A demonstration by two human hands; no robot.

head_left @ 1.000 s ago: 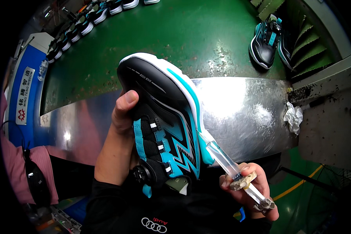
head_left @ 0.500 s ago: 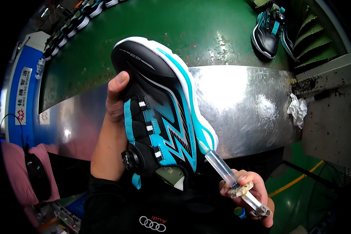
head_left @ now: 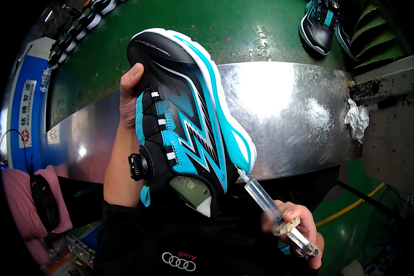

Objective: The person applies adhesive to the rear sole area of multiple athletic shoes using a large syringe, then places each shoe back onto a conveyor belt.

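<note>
R hand point(head_left: 295, 230) sits lowest, fingers curled tight round a clear syringe point(head_left: 267, 201), thumb end near the plunger; barrel runs up-left from the fist and its tip touches the shoe point(head_left: 188, 115) at the heel edge of the white sole. L hand point(head_left: 126, 99) is up and to the left of that, wrapped on the shoe from the far side w/ thumb pressed on the black upper near the toe; other fingers hidden behind it. Shoe is black & teal w/ zigzag side panel, held toe-up, a round dial closure just by the L wrist, a last showing in the opening. Beyond both hands: shiny metal bench point(head_left: 299, 101), a crumpled white rag point(head_left: 357, 120) on it off to the right of the R hand. Farther: green floor point(head_left: 225, 32), another pair of shoes point(head_left: 321, 25) upper right, a row more upper left.
</note>
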